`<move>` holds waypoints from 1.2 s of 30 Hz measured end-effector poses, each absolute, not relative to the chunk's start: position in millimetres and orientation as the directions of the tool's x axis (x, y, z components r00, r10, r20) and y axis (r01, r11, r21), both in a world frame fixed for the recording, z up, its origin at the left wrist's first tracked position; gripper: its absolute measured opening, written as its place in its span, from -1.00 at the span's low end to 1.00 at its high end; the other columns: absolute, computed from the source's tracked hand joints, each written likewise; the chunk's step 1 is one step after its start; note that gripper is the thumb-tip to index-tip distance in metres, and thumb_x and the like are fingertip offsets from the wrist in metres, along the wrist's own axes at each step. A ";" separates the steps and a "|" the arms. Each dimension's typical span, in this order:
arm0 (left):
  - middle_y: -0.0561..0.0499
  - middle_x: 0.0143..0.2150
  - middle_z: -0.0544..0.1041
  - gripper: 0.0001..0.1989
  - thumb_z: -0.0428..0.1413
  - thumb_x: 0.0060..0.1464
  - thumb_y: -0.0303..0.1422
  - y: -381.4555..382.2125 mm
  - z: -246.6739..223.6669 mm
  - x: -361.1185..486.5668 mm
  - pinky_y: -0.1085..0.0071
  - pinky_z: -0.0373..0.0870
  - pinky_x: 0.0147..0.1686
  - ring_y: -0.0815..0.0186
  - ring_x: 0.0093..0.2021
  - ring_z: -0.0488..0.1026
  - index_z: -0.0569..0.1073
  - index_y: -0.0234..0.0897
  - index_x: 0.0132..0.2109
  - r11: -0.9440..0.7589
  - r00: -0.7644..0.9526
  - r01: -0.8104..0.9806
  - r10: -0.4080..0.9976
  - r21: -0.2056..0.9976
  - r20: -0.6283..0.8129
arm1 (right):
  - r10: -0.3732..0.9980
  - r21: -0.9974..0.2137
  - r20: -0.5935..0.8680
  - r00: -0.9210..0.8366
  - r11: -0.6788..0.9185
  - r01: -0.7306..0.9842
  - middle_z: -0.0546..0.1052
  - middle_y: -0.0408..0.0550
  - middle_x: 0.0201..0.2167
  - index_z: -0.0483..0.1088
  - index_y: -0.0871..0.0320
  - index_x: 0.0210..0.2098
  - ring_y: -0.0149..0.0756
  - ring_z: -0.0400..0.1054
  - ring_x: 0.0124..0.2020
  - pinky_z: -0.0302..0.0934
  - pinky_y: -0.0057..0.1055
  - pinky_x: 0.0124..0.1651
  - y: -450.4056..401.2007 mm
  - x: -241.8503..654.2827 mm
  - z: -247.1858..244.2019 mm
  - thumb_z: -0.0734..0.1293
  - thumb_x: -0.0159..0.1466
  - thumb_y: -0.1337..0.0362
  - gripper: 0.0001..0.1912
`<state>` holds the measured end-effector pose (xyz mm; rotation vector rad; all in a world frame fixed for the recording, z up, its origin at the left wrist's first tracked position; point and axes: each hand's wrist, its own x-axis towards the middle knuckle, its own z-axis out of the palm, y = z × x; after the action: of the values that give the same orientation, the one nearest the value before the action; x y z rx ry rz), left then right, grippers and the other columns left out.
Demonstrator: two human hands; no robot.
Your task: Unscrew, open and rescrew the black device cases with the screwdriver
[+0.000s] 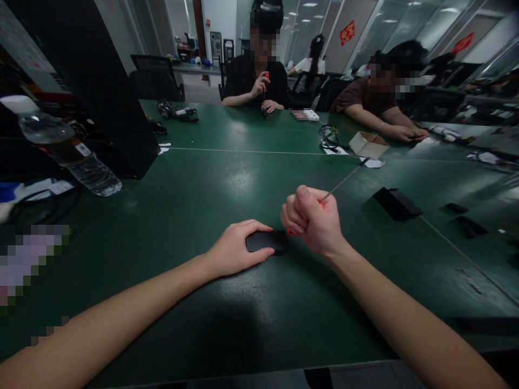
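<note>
A small black box-like object (265, 242) lies flat on the green table (251, 302). My left hand (235, 248) grips it from the left, thumb along the near side and fingers along the far side. Just right of and above it, my right hand (312, 219) is closed in a fist around the red-orange handle of a screwdriver (344, 178). Its thin metal shaft points up and away to the right. Most of the handle is hidden inside the fist.
A plastic bottle (68, 146) stands tilted in view at the left beside a black panel (101, 97). At the right are a black block (396, 204), small black pieces and an open carton (368, 145). Two people sit across the table, near cables (330, 138).
</note>
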<state>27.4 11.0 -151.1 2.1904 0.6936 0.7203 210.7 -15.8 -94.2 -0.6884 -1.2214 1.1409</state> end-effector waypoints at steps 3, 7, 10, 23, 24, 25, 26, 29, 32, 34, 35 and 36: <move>-0.06 0.02 0.63 -0.67 0.30 0.14 -0.28 11.0 -151.7 27.6 0.24 0.44 0.06 0.16 0.00 0.57 0.55 -0.23 0.05 -0.601 0.698 0.256 0.657 0.757 0.285 | 0.945 -0.911 0.315 -0.090 0.275 -0.308 0.04 -0.31 -0.81 0.06 0.11 -0.73 -0.56 -0.08 -0.80 -0.15 -0.49 -0.71 -12.8 210.8 -100.3 0.40 0.31 -0.08 -0.32; -0.06 0.02 0.63 -0.66 0.30 0.14 -0.28 11.2 -152.8 27.5 0.25 0.43 0.07 0.17 0.00 0.57 0.54 -0.24 0.06 -0.603 0.695 0.244 0.655 0.759 0.297 | 0.943 -0.895 0.318 -0.097 0.265 -0.360 0.01 -0.31 -0.82 -0.01 0.10 -0.74 -0.57 -0.09 -0.81 -0.17 -0.50 -0.72 -9.3 210.5 -105.2 0.35 0.33 -0.13 -0.28; -0.05 -0.01 0.63 -0.67 0.30 0.15 -0.27 11.4 -152.9 27.2 0.26 0.44 0.04 0.17 -0.02 0.57 0.54 -0.23 0.05 -0.613 0.698 0.238 0.647 0.754 0.305 | 0.956 -0.916 0.264 -0.132 0.205 -0.345 0.03 -0.31 -0.82 0.02 0.09 -0.72 -0.56 -0.07 -0.81 -0.16 -0.50 -0.72 -7.5 210.3 -114.1 0.35 0.32 -0.15 -0.30; -0.07 0.01 0.63 -0.64 0.30 0.14 -0.27 11.7 -153.4 27.6 0.24 0.44 0.05 0.16 -0.01 0.57 0.54 -0.24 0.07 -0.610 0.697 0.237 0.649 0.756 0.305 | 0.914 -0.850 0.405 0.029 0.388 -0.357 0.02 -0.30 -0.82 0.03 0.10 -0.73 -0.55 -0.10 -0.81 -0.17 -0.49 -0.70 -7.5 206.1 -117.1 0.34 0.35 -0.07 -0.31; -0.07 0.00 0.63 -0.64 0.30 0.14 -0.27 11.7 -153.5 27.6 0.24 0.44 0.05 0.17 -0.01 0.57 0.54 -0.24 0.06 -0.610 0.698 0.235 0.648 0.757 0.305 | 0.916 -0.855 0.400 0.028 0.384 -0.349 0.02 -0.30 -0.82 0.03 0.10 -0.73 -0.55 -0.09 -0.81 -0.17 -0.49 -0.70 -6.2 205.1 -119.8 0.34 0.35 -0.07 -0.32; -0.07 -0.01 0.63 -0.65 0.30 0.14 -0.27 11.8 -153.6 27.7 0.24 0.45 0.05 0.17 -0.02 0.57 0.54 -0.24 0.06 -0.608 0.698 0.234 0.648 0.758 0.304 | 0.921 -0.863 0.390 0.020 0.373 -0.341 0.03 -0.30 -0.82 0.03 0.09 -0.73 -0.55 -0.09 -0.81 -0.18 -0.49 -0.70 -4.8 204.1 -122.7 0.35 0.34 -0.08 -0.32; -0.07 -0.01 0.63 -0.66 0.30 0.14 -0.28 11.8 -153.5 27.7 0.24 0.45 0.04 0.17 -0.02 0.58 0.54 -0.24 0.05 -0.607 0.697 0.235 0.650 0.759 0.303 | 0.925 -0.870 0.379 0.011 0.361 -0.335 0.03 -0.30 -0.82 0.03 0.09 -0.73 -0.56 -0.10 -0.81 -0.18 -0.48 -0.70 -3.4 203.0 -125.0 0.35 0.34 -0.09 -0.32; -0.06 -0.01 0.63 -0.67 0.30 0.14 -0.27 11.7 -153.0 27.8 0.24 0.45 0.05 0.16 -0.02 0.58 0.55 -0.24 0.04 -0.606 0.695 0.234 0.651 0.760 0.305 | 0.928 -0.876 0.372 0.004 0.353 -0.328 0.03 -0.30 -0.82 0.04 0.09 -0.73 -0.56 -0.09 -0.80 -0.17 -0.48 -0.70 -0.2 200.2 -126.4 0.36 0.32 -0.10 -0.32; -0.07 0.00 0.63 -0.66 0.30 0.14 -0.26 11.5 -152.1 28.0 0.24 0.45 0.07 0.15 0.00 0.58 0.55 -0.25 0.05 -0.605 0.698 0.236 0.650 0.760 0.301 | 0.924 -0.866 0.383 0.024 0.368 -0.338 0.03 -0.30 -0.82 0.05 0.09 -0.73 -0.55 -0.09 -0.80 -0.15 -0.48 -0.70 0.9 198.9 -121.4 0.36 0.32 -0.10 -0.33; -0.08 0.00 0.63 -0.66 0.30 0.15 -0.26 11.4 -151.5 28.0 0.23 0.45 0.07 0.14 0.00 0.58 0.55 -0.25 0.05 -0.607 0.699 0.242 0.650 0.757 0.298 | 0.932 -0.876 0.361 0.024 0.348 -0.335 0.02 -0.30 -0.81 0.04 0.08 -0.73 -0.55 -0.09 -0.80 -0.14 -0.47 -0.70 1.0 198.7 -118.3 0.37 0.29 -0.13 -0.32; -0.08 0.00 0.63 -0.66 0.29 0.15 -0.26 11.4 -151.3 28.0 0.22 0.45 0.07 0.14 0.00 0.58 0.55 -0.25 0.04 -0.607 0.698 0.243 0.651 0.756 0.298 | 0.939 -0.887 0.343 0.016 0.329 -0.325 0.02 -0.30 -0.81 0.04 0.07 -0.73 -0.54 -0.09 -0.80 -0.14 -0.47 -0.70 0.9 198.6 -117.3 0.38 0.27 -0.15 -0.32; -0.07 0.00 0.63 -0.67 0.29 0.15 -0.26 11.4 -151.2 28.0 0.22 0.45 0.08 0.14 0.01 0.58 0.55 -0.24 0.04 -0.607 0.698 0.242 0.651 0.757 0.299 | 0.946 -0.897 0.325 0.007 0.311 -0.314 0.03 -0.30 -0.82 0.04 0.07 -0.73 -0.54 -0.08 -0.80 -0.14 -0.46 -0.70 0.8 198.5 -116.6 0.39 0.26 -0.17 -0.31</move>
<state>28.0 11.4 -151.2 2.1931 0.6780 0.7387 198.5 0.8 -116.6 -0.7203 -1.1452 1.1312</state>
